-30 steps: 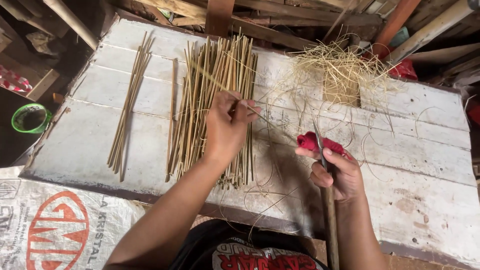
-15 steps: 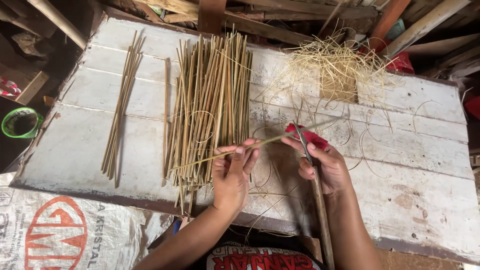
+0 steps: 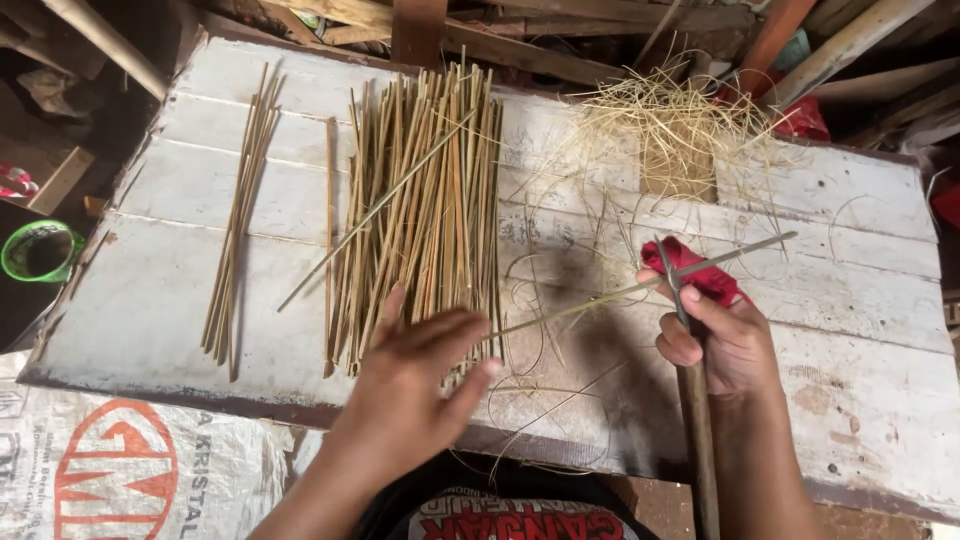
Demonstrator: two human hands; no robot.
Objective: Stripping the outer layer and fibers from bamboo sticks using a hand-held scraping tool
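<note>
On the whitewashed plank table [image 3: 200,330], the left hand [image 3: 415,375] lies with fingers spread and loose, fingertips at the near end of a large heap of thin yellow-green bamboo splints [image 3: 430,200]; it grips nothing that can be seen. One long thin bamboo sliver [image 3: 640,287] runs from just beside that hand's fingertips toward 2 o'clock, passing over the right hand [image 3: 720,335]. The right hand is closed around a dark wooden-handled knife [image 3: 697,440], its narrow blade [image 3: 672,280] pointing to 12 o'clock and crossing the sliver; a red cloth [image 3: 700,265] sits at the thumb. At 10 o'clock from the left hand lies a smaller bundle of bamboo splints [image 3: 240,210], well apart from the heap. A tangle of pale straw-coloured shavings [image 3: 680,130] rests at 12 o'clock from the right hand. A green plastic ring [image 3: 40,250] sits off the table at 9 o'clock.
</note>
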